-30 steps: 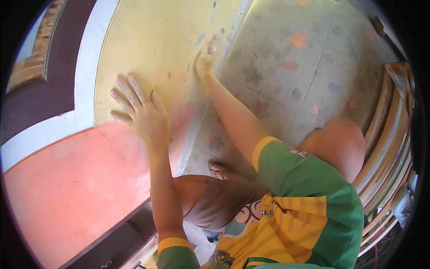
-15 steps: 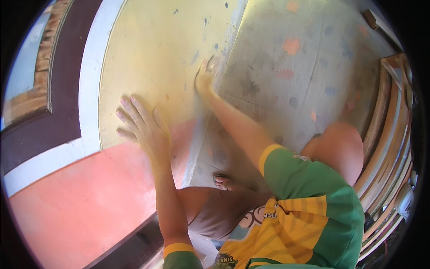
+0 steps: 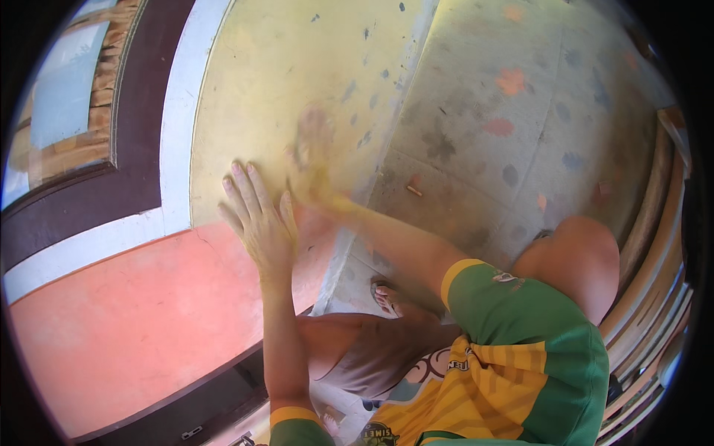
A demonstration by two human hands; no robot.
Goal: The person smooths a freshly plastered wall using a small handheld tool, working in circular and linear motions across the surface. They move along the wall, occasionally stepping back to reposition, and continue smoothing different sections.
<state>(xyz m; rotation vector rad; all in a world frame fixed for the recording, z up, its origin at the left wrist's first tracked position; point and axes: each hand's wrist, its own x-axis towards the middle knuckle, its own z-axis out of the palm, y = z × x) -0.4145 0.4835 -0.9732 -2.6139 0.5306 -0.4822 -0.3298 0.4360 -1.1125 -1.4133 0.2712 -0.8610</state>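
Observation:
My left hand rests on the wall with its fingers spread, at the line between the yellow upper part and the pink lower part. Just right of it, my right hand is on or close to the yellow paint. Motion smears its fingers, so anything it may hold cannot be made out. Dark specks and smudges dot the yellow surface near the wall's right edge.
A white border and a dark frame edge the wall at left. On the right, a grey concrete floor bears orange and dark spots and a small brown stick. Wooden strips stand along the right rim.
My right hand has moved left and down, from beside the wall's right edge to near my left hand. The left hand stays against the wall; the whole view has shifted slightly.

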